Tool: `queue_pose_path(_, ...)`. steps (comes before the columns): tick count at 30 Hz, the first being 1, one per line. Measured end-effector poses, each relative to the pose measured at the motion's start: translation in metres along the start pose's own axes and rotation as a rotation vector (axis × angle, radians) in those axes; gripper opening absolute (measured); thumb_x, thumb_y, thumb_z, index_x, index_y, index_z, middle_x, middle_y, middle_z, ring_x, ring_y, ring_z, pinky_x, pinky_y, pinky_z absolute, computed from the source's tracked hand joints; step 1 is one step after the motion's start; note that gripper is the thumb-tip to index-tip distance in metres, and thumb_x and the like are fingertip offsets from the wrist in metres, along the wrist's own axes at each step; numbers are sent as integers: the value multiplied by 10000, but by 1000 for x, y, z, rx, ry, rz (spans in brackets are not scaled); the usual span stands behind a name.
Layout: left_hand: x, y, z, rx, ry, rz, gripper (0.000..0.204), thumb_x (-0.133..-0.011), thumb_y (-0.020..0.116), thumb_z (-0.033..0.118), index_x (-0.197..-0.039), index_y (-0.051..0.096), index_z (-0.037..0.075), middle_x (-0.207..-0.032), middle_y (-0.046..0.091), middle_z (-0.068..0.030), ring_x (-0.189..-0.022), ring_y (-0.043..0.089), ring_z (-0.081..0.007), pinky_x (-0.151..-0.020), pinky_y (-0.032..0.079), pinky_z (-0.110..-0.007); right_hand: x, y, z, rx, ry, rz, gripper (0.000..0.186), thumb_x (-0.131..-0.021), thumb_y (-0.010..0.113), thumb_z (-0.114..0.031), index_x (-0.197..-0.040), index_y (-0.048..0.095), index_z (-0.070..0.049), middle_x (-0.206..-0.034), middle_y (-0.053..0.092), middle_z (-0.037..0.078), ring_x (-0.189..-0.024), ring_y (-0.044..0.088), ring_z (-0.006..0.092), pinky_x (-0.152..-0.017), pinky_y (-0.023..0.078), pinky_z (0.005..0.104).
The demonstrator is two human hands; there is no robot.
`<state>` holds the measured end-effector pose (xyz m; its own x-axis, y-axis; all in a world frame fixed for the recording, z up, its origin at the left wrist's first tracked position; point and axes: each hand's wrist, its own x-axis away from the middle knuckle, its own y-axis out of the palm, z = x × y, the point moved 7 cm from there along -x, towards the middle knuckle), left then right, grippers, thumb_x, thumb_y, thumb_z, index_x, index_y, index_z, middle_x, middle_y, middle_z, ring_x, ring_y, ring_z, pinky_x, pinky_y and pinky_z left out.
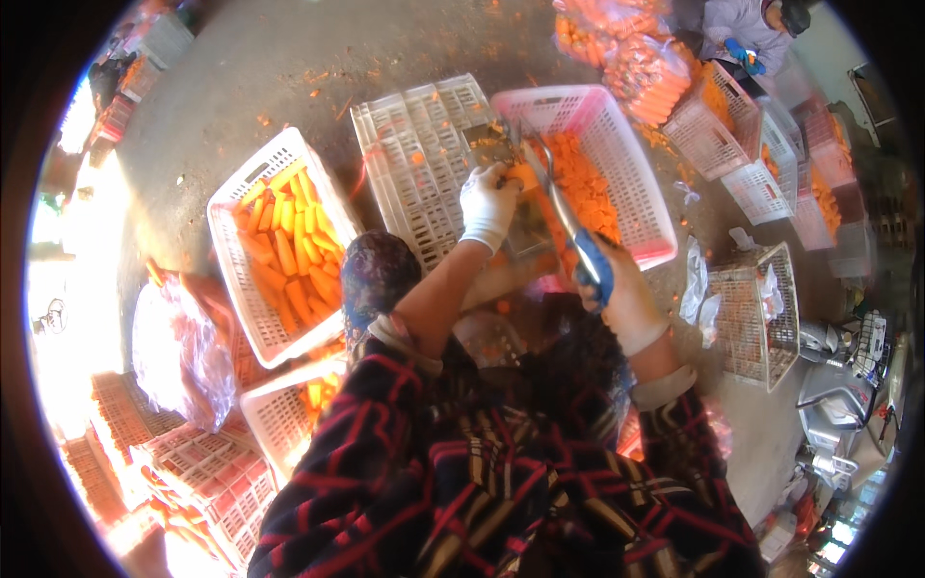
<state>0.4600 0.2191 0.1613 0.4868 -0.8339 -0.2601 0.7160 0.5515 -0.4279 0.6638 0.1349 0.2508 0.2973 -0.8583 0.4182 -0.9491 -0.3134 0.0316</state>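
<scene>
My left hand [487,204] wears a white glove, with its fingers closed on an orange carrot [524,176] over a small cutting surface [528,226]. Closed around a blue handle, my right hand [626,294] holds a knife [567,214] whose long metal blade points away from me, just right of the carrot. The blade is slightly blurred, and whether it touches the carrot cannot be told. Beneath the cutting surface is a whitish slatted crate [409,159]. A pink-and-white crate [641,183] beside the blade holds cut carrot pieces [585,178].
At my left, a white crate [224,236] holds peeled carrots [289,236], near a clear plastic bag [183,356]. Bagged carrots [646,77], filled crates [708,144] and another person [747,39] are at the far right. A wire-sided crate [756,313] and a motorbike [838,395] stand right.
</scene>
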Motion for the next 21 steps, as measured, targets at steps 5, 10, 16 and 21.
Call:
queue_pose_path(5, -4, 18, -10, 91, -94, -58, 304, -698, 741, 224, -949, 723, 54, -921, 661, -150, -875, 632, -313, -813, 498, -387, -8, -8, 72, -196, 191, 154, 273, -941, 604, -388, -1040, 606, -133, -617, 490, -34, -455, 440, 55, -392, 340, 199)
queue_pose_path(10, -1, 15, -22, 157, -147, -17, 303, -694, 736, 238, -948, 727, 73, -930, 652, -159, -901, 623, -324, -840, 491, -403, -41, -19, 109, -1, -87, 139, 245, -961, 572, -338, -1050, 600, -111, -625, 491, -32, -476, 435, 43, -398, 318, 199)
queue_pose_path(16, 2, 11, -7, 118, -136, -43, 294, -701, 717, 227, -950, 725, 71, -936, 655, -145, -909, 620, -327, -842, 492, -398, 3, 4, -8, -122, 103, 21, 291, -990, 481, -350, -1055, 602, -94, -643, 501, -32, -465, 436, 29, -402, 314, 176)
queue_pose_path(21, 0, 18, -4, 58, -66, 25, 319, -724, 747, 133, -1017, 717, 11, -905, 690, -136, -798, 667, -236, -740, 524, -316, -7, -5, 62, -186, 154, 156, 290, -961, 566, -383, -1048, 599, -108, -615, 516, -9, -396, 437, 72, -359, 325, 210)
